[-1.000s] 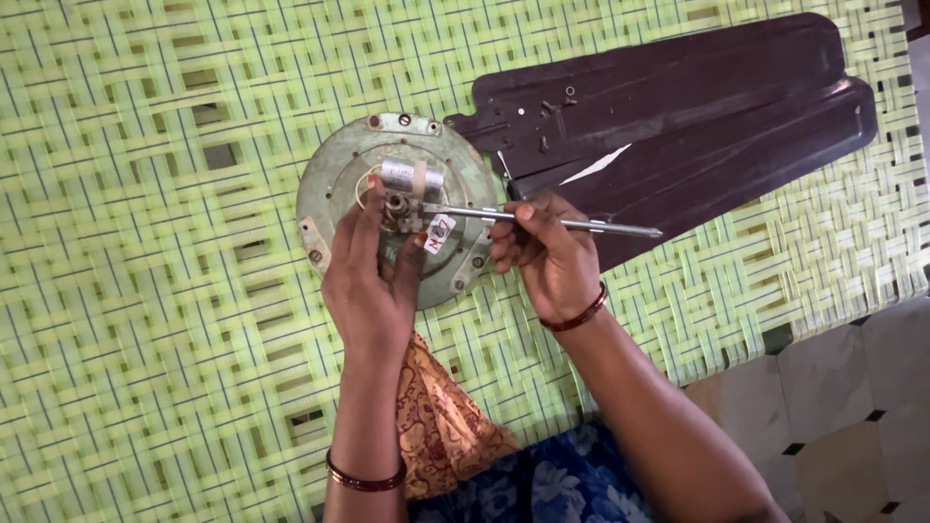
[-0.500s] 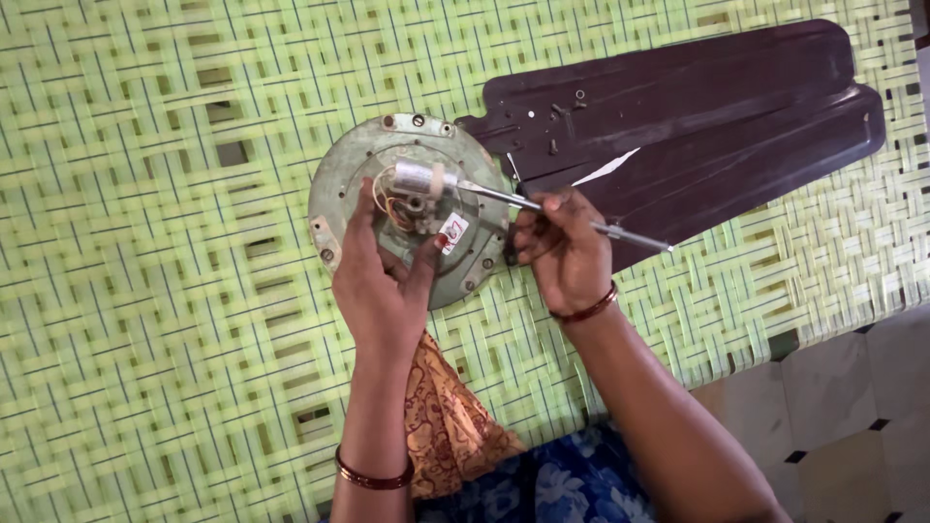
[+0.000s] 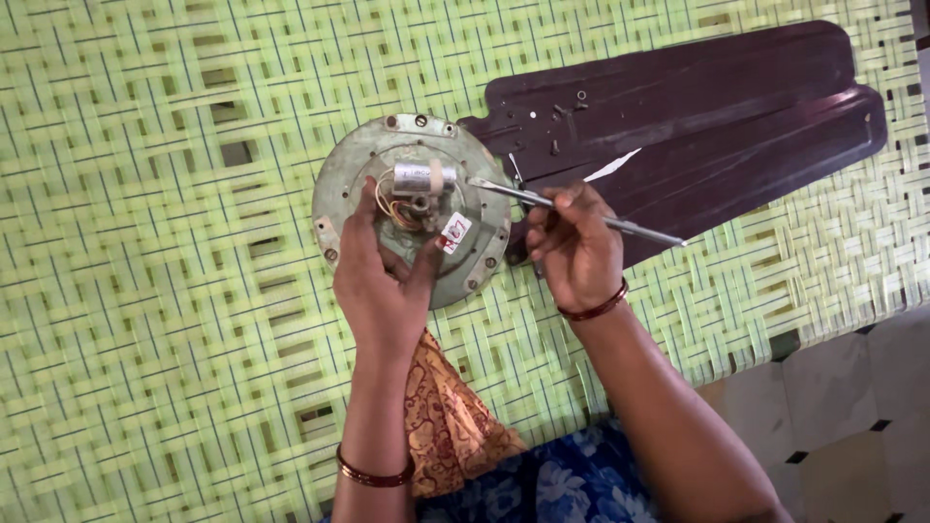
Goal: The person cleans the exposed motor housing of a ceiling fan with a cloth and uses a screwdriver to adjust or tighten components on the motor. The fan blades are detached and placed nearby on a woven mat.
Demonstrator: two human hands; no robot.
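One fan motor (image 3: 412, 208), two blades (image 3: 678, 126), one screwdriver (image 3: 572, 208)

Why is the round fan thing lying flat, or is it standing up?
Lying flat. The round fan motor rests face-up on the woven mat, with its capacitor and wires showing on top.

Pale grey-green, dulled and speckled, on the round fan motor plate (image 3: 412, 208). Silver on the small cylinder (image 3: 423, 177) at its centre, with thin yellow and red wires beside. White with red marks on the little sticker (image 3: 453, 232). Dark maroon-brown across the fan blades (image 3: 697, 116). Bright steel along the thin tool (image 3: 572, 208). Lime-green and white criss-cross weave over the mat (image 3: 145, 291). Ochre-and-brown print on cloth (image 3: 446, 416); blue floral fabric (image 3: 562, 484). Dark red bangles (image 3: 593, 310).
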